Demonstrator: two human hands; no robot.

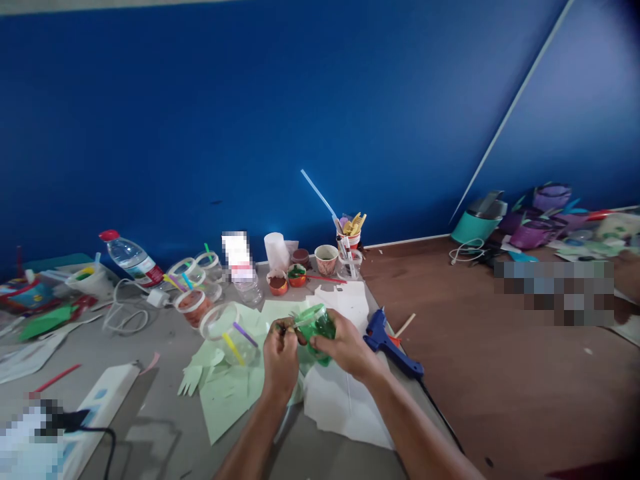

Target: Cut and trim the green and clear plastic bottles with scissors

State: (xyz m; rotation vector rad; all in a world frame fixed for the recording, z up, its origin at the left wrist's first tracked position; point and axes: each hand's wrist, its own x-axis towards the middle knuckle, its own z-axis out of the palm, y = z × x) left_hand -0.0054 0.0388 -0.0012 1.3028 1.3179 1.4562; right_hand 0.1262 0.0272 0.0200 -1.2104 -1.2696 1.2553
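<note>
My right hand (347, 345) grips a clear plastic cup (320, 321) with green colour on it, tilted on its side above the papers. Close against the cup's rim, my left hand (281, 353) is closed in a pinch; a thin light piece seems to stick out, but I cannot make out what it is. Dark stains mark the left fingertips. Light green paper (225, 400) and white paper (345, 413) lie beneath the hands. Left of them stands a clear cup (215, 327) with yellow and purple strips.
A blue glue gun (393, 347) lies right of my hands, its cable running forward. Small paint pots (277, 283), a paper cup (326, 260) and a bottle (133, 260) line the back. A power strip (103, 413) is at left. Another person's hand (627, 277) shows far right.
</note>
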